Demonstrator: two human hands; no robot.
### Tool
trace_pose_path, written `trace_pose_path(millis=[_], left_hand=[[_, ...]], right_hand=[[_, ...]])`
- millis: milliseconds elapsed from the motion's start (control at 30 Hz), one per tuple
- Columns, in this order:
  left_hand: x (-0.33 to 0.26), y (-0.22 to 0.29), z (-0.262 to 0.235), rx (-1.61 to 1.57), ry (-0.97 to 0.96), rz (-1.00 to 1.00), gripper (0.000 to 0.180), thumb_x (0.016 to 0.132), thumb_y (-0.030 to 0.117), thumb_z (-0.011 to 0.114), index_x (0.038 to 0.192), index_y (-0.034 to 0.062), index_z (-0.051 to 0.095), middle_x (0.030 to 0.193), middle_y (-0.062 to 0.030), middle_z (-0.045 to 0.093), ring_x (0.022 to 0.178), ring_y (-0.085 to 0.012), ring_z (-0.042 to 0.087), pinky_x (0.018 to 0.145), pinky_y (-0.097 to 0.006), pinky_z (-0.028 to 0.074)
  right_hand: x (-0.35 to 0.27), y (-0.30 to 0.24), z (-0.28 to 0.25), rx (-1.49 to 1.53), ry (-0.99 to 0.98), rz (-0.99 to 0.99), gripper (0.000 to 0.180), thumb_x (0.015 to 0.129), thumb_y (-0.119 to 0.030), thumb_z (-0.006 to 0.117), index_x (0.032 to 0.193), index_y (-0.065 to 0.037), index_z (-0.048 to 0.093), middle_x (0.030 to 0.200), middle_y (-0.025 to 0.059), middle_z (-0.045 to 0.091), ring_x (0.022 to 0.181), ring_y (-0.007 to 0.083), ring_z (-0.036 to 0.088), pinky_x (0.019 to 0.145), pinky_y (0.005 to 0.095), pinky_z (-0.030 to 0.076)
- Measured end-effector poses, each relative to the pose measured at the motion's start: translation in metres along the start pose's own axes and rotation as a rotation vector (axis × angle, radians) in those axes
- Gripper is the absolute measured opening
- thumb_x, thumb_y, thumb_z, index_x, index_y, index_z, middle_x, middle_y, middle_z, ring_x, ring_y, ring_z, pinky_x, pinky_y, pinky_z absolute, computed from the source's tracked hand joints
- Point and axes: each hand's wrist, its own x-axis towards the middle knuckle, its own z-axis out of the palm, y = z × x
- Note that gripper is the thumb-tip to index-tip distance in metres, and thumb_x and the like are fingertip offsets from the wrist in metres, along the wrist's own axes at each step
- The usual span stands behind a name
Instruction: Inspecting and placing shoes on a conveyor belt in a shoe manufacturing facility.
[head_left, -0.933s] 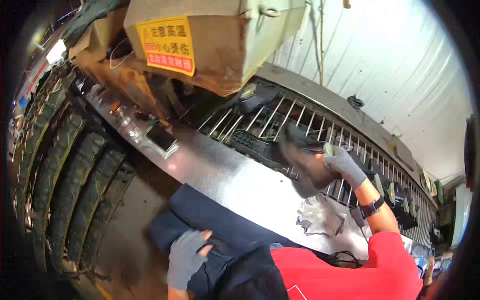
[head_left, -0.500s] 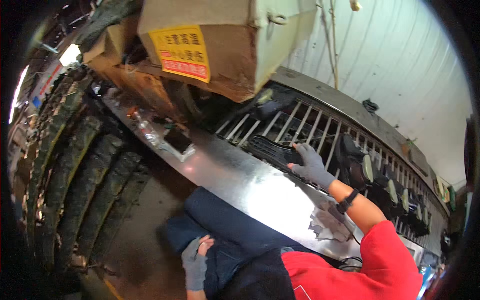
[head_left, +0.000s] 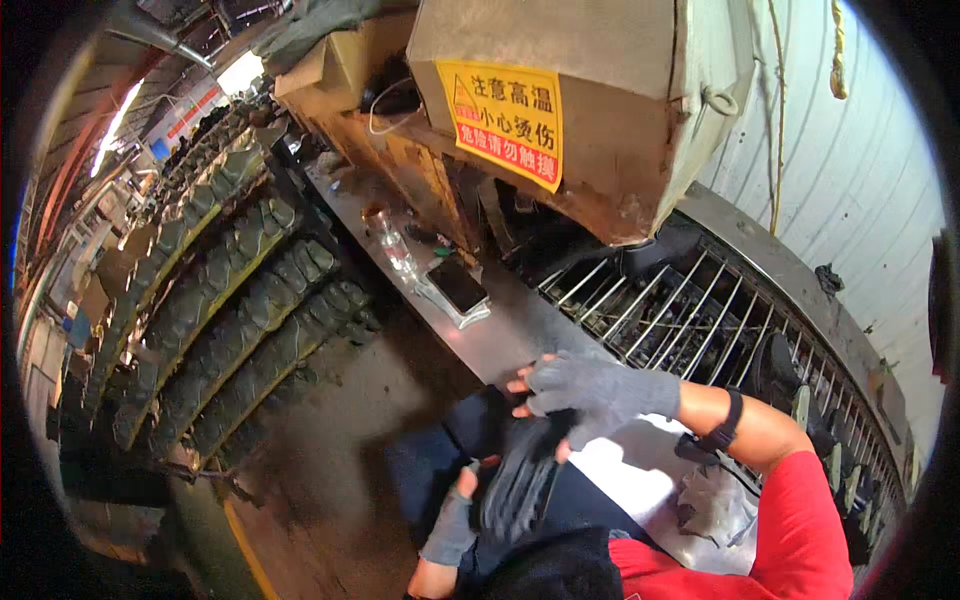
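Observation:
A black shoe (head_left: 518,483), smeared by motion, is held over my lap between my two hands. My right hand (head_left: 590,395), in a grey fingerless glove, curves over its upper end, thumb on the near side. Against its left side is my left hand (head_left: 450,530), also gloved in grey; its thumb shows and its other fingers are partly hidden. Beyond the hands runs a roller conveyor (head_left: 690,316) of metal bars. More dark shoes (head_left: 775,370) stand on it to the right.
A boxy metal housing (head_left: 560,100) with a yellow and red warning label overhangs the conveyor. On the metal ledge lie a phone (head_left: 456,286), a clear bottle (head_left: 397,250) and a crumpled grey cloth (head_left: 716,503). A rack (head_left: 225,330) full of dark shoes stands at left.
My right hand has lifted the black shoe off the conveyor and brought it left over my lap. My left hand has come up to meet it. The view has shifted left.

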Motion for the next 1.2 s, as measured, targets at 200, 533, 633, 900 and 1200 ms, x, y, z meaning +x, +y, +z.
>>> trace_pose_path(millis=[200,533,633,900,1200], left_hand=[[0.029,-0.053,-0.059,0.662,0.241,0.353,0.031,0.101,0.013,0.066,0.130,0.0028,0.067,0.116,-0.0022,0.071,0.106,-0.0128,0.063,0.098,-0.031,0.051],[0.008,-0.023,-0.017,0.468,0.337,0.072,0.040,0.105,0.026,0.066,0.139,0.0049,0.064,0.118,-0.0059,0.073,0.101,-0.0138,0.068,0.092,-0.031,0.056],[0.012,-0.022,-0.012,0.479,0.377,0.013,0.038,0.105,0.025,0.066,0.136,0.0046,0.065,0.116,-0.0058,0.074,0.099,-0.0140,0.068,0.090,-0.031,0.056],[0.028,-0.041,-0.026,0.377,0.312,0.005,0.050,0.099,0.036,0.074,0.135,0.0015,0.066,0.123,-0.0060,0.072,0.109,-0.0175,0.065,0.101,-0.032,0.051],[0.011,-0.019,-0.012,0.348,0.383,0.150,0.039,0.100,0.026,0.071,0.128,-0.0003,0.067,0.117,-0.0060,0.072,0.105,-0.0161,0.066,0.097,-0.033,0.052]], right_hand=[[-0.033,0.160,-0.029,-0.453,-0.036,0.620,0.046,0.085,-0.052,0.075,0.106,-0.011,0.077,0.142,0.0237,0.062,0.138,0.0434,0.051,0.111,0.0537,0.044],[-0.094,0.117,-0.007,0.072,-0.261,1.019,0.037,0.081,-0.040,0.086,0.081,-0.005,0.073,0.079,0.0132,0.072,0.079,0.0299,0.072,0.072,0.0401,0.055],[-0.143,0.170,-0.018,0.016,0.107,0.963,0.051,0.082,-0.041,0.086,0.114,-0.003,0.075,0.102,0.0190,0.076,0.095,0.0354,0.073,0.086,0.0437,0.057],[-0.201,0.272,-0.054,-0.832,-0.143,1.081,0.084,0.084,-0.024,0.077,0.161,-0.022,0.043,0.155,0.0240,0.052,0.135,0.0457,0.057,0.111,0.0565,0.047],[-0.173,0.124,-0.103,-0.929,-0.330,0.928,0.036,0.083,-0.022,0.079,0.118,-0.015,0.075,0.130,0.0171,0.064,0.123,0.0428,0.059,0.100,0.0501,0.051]])
